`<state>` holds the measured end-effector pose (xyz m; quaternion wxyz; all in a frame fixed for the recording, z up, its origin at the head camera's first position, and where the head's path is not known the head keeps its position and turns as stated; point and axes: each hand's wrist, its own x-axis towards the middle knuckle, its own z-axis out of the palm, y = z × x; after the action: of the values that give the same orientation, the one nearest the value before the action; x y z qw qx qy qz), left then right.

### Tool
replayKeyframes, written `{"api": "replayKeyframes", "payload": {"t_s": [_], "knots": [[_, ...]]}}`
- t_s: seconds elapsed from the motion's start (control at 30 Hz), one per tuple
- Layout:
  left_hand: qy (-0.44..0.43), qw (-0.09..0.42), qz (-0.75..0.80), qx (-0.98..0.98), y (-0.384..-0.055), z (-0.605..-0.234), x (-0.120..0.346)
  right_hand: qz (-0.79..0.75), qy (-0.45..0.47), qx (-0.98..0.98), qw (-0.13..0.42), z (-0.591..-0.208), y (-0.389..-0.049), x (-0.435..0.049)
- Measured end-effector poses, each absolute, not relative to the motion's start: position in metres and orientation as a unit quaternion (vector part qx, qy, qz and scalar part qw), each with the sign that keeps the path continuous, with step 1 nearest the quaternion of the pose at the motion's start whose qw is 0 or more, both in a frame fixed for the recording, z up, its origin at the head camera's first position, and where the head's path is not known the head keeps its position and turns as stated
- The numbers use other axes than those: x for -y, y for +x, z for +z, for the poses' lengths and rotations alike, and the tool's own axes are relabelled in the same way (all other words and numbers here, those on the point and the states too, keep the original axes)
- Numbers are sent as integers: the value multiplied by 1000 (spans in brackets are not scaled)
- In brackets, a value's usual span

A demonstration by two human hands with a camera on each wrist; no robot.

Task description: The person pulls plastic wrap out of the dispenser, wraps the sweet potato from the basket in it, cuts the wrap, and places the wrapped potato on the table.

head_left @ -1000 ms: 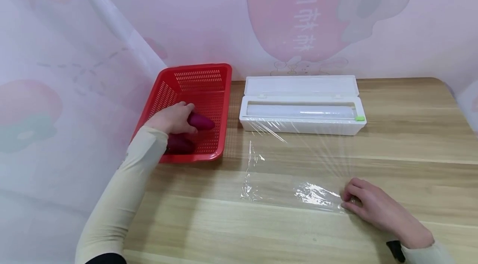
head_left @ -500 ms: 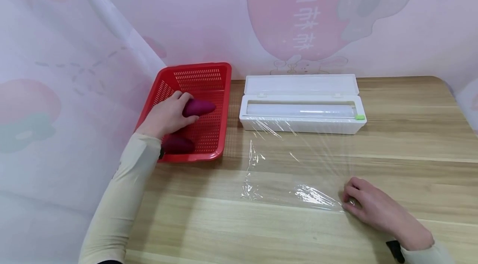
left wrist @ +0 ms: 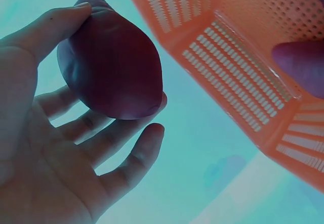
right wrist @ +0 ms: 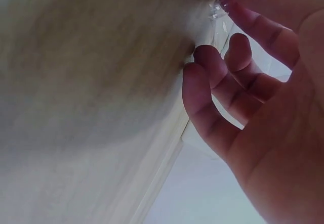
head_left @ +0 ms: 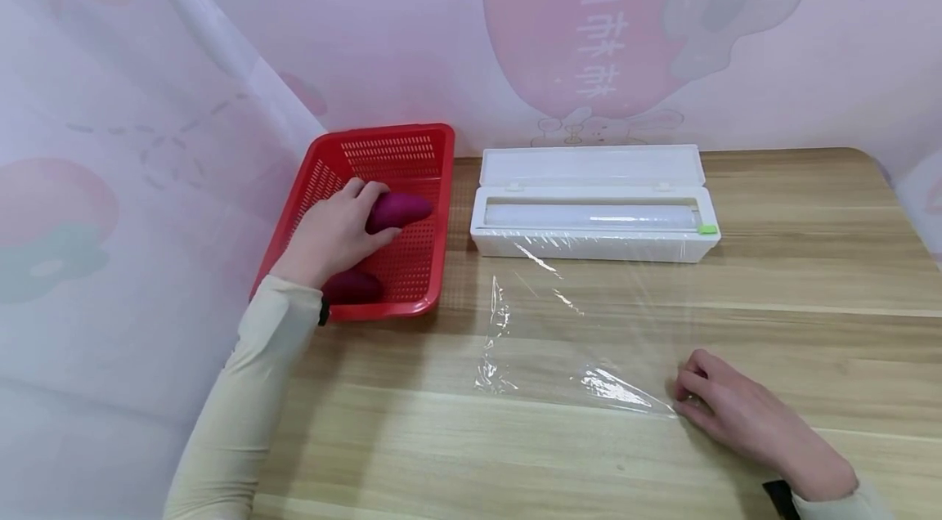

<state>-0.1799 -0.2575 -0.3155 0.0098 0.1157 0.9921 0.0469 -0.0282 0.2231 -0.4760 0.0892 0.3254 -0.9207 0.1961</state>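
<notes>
A person's left hand [head_left: 327,234] held a plump purple vegetable [head_left: 401,211], possibly a sweet potato, above the floor of a red plastic basket [head_left: 397,310] on the left of a wooden table [head_left: 809,258]. The thumb was clamped on one side and the fingers on the other, one end poking out to the right. It looked firm, solid and moderately heavy for its size, with a smooth, shiny skin that could slip. A hold around the thick middle seemed safest, since the tapered end would give less to grip.

The right hand [head_left: 743,414], lower right, had its thumb and finger pinched together on a corner of clear cling film [head_left: 614,389]. The film looked almost weightless, limp, clingy and easy to tear or crumple, best held by its corners. It stretched over the table from a long white box [head_left: 589,248].

As for containers, a second, darker vegetable [head_left: 356,285] lay in the basket's near part, below the left hand. The white box had its lid [head_left: 592,167] folded back, a roll [head_left: 589,216] of film inside and a small green tab [head_left: 707,230] at its right end
</notes>
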Motion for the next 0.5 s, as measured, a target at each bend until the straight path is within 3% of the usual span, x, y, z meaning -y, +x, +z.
{"api": "replayKeyframes", "payload": {"t_s": [0.5], "knots": [[180,-46,52,-981,-162,-309,211,191,310,928,78,-471,-28,-223]]}}
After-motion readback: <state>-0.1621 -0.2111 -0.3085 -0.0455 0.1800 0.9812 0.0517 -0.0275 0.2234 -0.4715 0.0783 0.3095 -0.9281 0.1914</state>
